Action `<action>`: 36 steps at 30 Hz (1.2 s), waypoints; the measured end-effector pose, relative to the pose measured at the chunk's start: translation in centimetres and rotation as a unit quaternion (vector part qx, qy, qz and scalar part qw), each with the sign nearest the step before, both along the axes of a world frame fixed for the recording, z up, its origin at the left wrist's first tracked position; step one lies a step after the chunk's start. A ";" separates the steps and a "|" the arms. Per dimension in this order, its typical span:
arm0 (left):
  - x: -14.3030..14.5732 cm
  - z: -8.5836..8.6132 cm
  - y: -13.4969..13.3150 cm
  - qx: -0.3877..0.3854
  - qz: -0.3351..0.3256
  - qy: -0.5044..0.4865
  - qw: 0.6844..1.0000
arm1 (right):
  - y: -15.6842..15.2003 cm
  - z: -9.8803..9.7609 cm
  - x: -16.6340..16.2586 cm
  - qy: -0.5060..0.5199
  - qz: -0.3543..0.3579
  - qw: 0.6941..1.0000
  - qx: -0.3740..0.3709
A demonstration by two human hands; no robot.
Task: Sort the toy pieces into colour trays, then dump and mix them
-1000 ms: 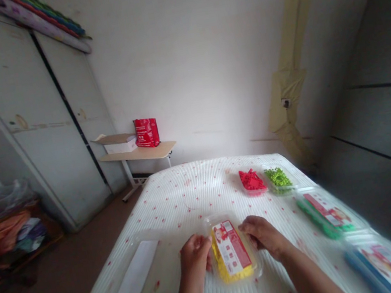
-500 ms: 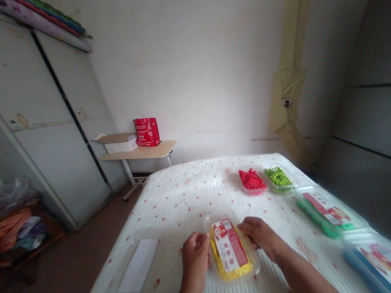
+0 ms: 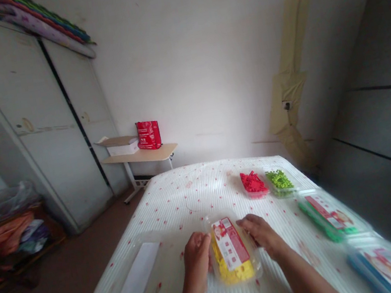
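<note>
A clear plastic box (image 3: pixel 236 274) with yellow pieces inside and a red-and-white label on its lid rests on the bed near me. My left hand (image 3: pixel 198 251) is closed, thumb and curled fingers on the box's left edge. Opposite it, my right hand (image 3: pixel 259 233) pinches the right edge near the upper corner. The lid sits slightly askew over the yellow pieces. Fingertips under the rim are hidden. To the left lies a loose clear lid (image 3: pixel 140 270) with a white paper on its underside or top; I cannot tell which.
On the right stand a box of red pieces (image 3: pixel 254 184), a box of light green pieces (image 3: pixel 280 181), a labelled green box (image 3: pixel 329 214) and a labelled blue box (image 3: pixel 385 264). Farther back, a small table (image 3: pixel 155 152) carries a red bag (image 3: pixel 148 135).
The label and lid have turned slightly over the yellow pieces, so more yellow shows at the near end. Both hands stay at the box's sides. The camera view has tipped up a little.
</note>
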State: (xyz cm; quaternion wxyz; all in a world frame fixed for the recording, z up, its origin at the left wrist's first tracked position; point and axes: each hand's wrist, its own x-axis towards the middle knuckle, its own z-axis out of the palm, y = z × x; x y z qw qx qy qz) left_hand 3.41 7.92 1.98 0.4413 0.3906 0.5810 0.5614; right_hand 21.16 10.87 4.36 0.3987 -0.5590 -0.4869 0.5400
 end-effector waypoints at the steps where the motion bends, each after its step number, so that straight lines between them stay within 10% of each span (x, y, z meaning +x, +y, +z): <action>1: -0.1 0.2 0.1 -0.002 0.001 0.000 1.000 | 0.3 0.2 -0.1 -0.005 -0.005 1.000 0.004; 14: -0.1 0.5 1.1 0.018 -0.011 -0.034 0.999 | 1.2 -1.0 -0.7 -0.136 -0.022 0.982 0.126; 28: -0.2 0.9 4.5 0.086 0.046 0.146 0.984 | 3.8 -0.2 -1.2 -0.296 -0.029 0.937 0.183; 36: -0.2 -0.5 5.9 0.067 0.045 0.117 0.990 | 6.9 -1.6 -1.6 -0.261 0.102 0.945 0.167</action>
